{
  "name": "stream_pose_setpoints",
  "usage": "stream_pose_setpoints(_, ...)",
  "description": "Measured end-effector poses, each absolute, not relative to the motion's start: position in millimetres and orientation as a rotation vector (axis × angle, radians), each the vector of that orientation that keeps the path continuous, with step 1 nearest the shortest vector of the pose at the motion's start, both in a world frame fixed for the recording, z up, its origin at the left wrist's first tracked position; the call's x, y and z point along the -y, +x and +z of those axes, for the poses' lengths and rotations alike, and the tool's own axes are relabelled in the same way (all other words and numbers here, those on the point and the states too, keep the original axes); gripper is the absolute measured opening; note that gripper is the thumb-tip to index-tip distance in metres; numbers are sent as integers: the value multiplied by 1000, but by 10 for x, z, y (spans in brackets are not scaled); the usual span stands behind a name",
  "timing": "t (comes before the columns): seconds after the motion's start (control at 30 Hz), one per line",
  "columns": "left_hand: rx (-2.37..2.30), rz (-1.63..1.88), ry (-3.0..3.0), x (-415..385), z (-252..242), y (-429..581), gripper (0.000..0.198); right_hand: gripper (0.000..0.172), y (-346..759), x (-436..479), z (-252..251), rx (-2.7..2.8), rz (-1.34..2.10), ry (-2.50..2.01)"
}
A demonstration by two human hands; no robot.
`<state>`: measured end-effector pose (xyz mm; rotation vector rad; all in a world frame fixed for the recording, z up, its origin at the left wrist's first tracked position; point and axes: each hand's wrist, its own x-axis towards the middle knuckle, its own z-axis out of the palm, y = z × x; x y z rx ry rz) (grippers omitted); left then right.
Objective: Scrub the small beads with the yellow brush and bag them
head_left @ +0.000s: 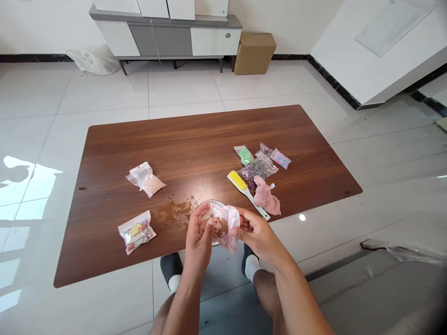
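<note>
My left hand and my right hand are both closed on a small pinkish plastic packet with a brown cartoon print, gripping it from either side. Directly beneath it, at the near table edge, is a white bowl with a dark rim, mostly covered by my hands. Water is spilled on the wood just left of the bowl. Right of my hands lie a yellow-bristled brush with a pale handle and a crumpled pink cloth.
A brown wooden table spans the middle. On its left lie a bag of pale grains and a cartoon-printed packet. At right are a green-filled bag, a bag of dark beads and a pink-blue packet. A cardboard box stands behind.
</note>
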<state>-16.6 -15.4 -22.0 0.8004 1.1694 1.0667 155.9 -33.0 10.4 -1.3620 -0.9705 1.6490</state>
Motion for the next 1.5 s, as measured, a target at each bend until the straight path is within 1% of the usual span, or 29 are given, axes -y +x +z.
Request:
stream_pose_setpoints(0.07,-1236,1122,948,180,-210,-165,42,66,1539,344,152,1008,1573,-1429)
stream_pose_setpoints(0.13,-1268,1077,1108,208,-187,-176,28,69,1526,355,192,1094,1478,-1498)
stream_pose_setpoints(0.17,-1235,1000,1161,221,-172,-183,29,69,1523,360,208,1150,1440,-1520)
stream_pose_setpoints(0.27,-1018,755,1166,243,-119,-195,41,70,1511,378,243,1339,1418,-1562)
stream_pose_setpoints(0.4,-883,615,1130,240,-33,-205,39,77,1479,416,305,1568,1435,-1615)
stream_pose_setpoints(0.47,-861,578,1136,233,11,-224,40,77,1469,429,339,1638,1454,-1610)
stream_pose_setpoints(0.57,-792,565,1122,224,61,-271,44,75,1494,440,362,1607,1556,-1566)
stream_pose_setpoints(0.7,-749,569,1184,222,77,-322,44,74,1577,463,312,1402,1702,-1482)
stream_pose_setpoints(0.8,-804,546,1274,227,63,-328,43,67,1618,495,264,1339,1738,-1435)
stream_pose_setpoints(0.93,-874,538,1356,224,51,-320,39,55,1619,509,287,1462,1631,-1472)
stream_pose_setpoints(1.0,-884,536,1394,207,50,-331,34,54,1624,489,315,1567,1558,-1504)
stream_pose_setpoints(1.07,-923,508,1485,182,46,-356,30,58,1642,458,326,1630,1455,-1563)
stream_pose_setpoints(1.17,-1051,449,1676,157,27,-385,31,65,1664,419,310,1672,1277,-1690)
stream_pose_setpoints(1.23,-1109,472,1777,165,10,-374,33,62,1641,410,305,1718,1186,-1742)
stream_pose_setpoints(1.3,-1133,578,1840,196,-2,-341,34,55,1585,411,310,1778,1099,-1756)
stream_pose_setpoints(1.37,-1123,698,1867,238,-8,-307,33,53,1522,410,313,1813,1086,-1721)
stream_pose_setpoints(1.43,-1088,777,1848,278,-16,-290,32,53,1482,396,290,1786,1159,-1669)
stream_pose_setpoints(1.5,-1063,865,1727,305,-41,-287,30,43,1476,367,233,1665,1266,-1643)
